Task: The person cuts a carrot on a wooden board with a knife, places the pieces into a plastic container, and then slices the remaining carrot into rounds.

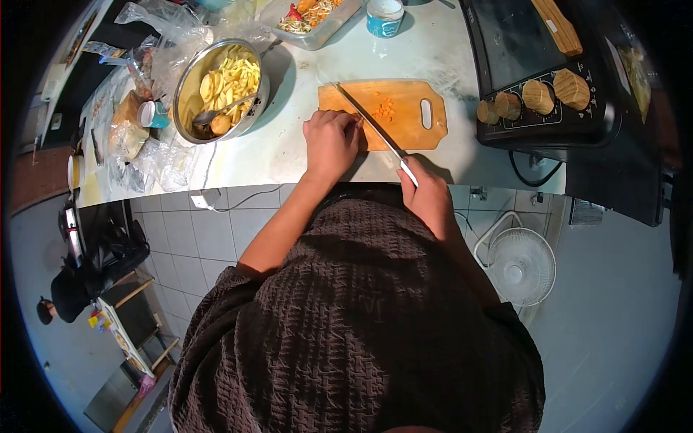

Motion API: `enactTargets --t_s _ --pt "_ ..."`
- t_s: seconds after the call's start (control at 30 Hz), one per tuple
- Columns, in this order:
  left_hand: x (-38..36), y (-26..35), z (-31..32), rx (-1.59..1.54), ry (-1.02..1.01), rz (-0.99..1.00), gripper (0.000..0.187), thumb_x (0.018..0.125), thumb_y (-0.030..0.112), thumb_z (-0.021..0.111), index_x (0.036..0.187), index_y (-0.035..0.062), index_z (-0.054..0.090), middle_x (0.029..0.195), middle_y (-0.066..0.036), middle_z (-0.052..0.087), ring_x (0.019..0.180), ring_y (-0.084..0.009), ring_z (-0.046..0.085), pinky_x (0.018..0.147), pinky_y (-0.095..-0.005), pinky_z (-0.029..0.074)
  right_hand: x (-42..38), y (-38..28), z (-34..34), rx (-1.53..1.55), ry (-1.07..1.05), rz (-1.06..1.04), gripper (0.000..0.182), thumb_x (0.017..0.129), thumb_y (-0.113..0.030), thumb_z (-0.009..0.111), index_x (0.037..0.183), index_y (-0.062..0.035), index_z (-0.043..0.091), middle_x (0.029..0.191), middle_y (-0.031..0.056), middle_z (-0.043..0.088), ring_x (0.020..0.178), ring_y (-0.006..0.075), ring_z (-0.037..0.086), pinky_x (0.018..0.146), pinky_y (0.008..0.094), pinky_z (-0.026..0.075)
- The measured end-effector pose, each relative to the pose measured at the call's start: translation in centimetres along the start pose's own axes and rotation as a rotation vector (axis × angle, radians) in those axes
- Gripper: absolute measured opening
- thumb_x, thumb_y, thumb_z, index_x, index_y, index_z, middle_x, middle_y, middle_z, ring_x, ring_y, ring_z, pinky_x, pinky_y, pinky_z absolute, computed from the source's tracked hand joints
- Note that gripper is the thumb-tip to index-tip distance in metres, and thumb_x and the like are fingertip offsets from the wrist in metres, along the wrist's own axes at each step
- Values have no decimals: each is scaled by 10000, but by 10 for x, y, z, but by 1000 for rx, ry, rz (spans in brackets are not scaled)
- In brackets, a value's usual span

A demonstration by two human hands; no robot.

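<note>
The knife [377,128] lies aslant across the cutting board [408,133], its tip by the board's far left corner and its handle past the near edge. The right hand [427,195] has a closed grip on that handle. The left hand [332,141] curls at the board's left edge, fingertips close beside the blade; whether its grip pinches a piece cannot be told. Small orange bits [385,108] lie mid-board, beyond the blade.

Fine chopping seems to be the step in hand; the next stroke would call for tucked left fingertips and a steady board.

The board sits near the near edge of the surface [303,79]. To its left stands a metal pot [189,90] of yellow pieces [238,79]; toward the far edge, a plastic box [317,41] and a tub [384,27].
</note>
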State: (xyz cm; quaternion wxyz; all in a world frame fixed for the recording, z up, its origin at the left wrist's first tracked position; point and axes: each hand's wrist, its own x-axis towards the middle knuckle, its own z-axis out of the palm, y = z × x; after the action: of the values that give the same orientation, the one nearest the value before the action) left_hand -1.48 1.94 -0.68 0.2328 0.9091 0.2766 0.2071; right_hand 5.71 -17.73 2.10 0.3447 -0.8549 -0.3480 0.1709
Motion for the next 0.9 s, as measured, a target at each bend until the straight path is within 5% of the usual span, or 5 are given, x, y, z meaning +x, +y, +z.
enactTargets --t_s 0.4,0.47,0.57,0.9 --pt "-2 -1 -4 -7 -8 -14 102 827 169 716 882 86 741 886 -74 697 938 -283 595 823 -409 394 -6 0 -4 18 99 -59 232 926 -187 623 1120 -61 607 801 223 648 757 436 638 647 506 505" --pt "-2 -2 -2 -3 -1 -15 102 828 173 718 874 85 739 882 -76 697 935 -283 596 821 -409 394 -6 -6 -7 39 44 -8 176 915 -103 637 1061 -8 613 873 235 660 821 439 643 664 436 507" --pt "-1 -2 -2 -2 -1 -19 104 831 178 719 864 81 737 880 -81 699 931 -284 597 818 -410 395 -7 4 -1 18 54 -59 241 916 -177 632 1125 -61 604 799 227 643 761 431 638 652 499 509" --pt "-1 -2 -2 -2 5 -15 105 840 174 710 844 75 743 866 -83 700 904 -284 600 793 -409 394 -6 -10 -8 16 -2 23 187 922 -120 628 1076 -15 611 864 247 651 833 455 629 675 454 503"
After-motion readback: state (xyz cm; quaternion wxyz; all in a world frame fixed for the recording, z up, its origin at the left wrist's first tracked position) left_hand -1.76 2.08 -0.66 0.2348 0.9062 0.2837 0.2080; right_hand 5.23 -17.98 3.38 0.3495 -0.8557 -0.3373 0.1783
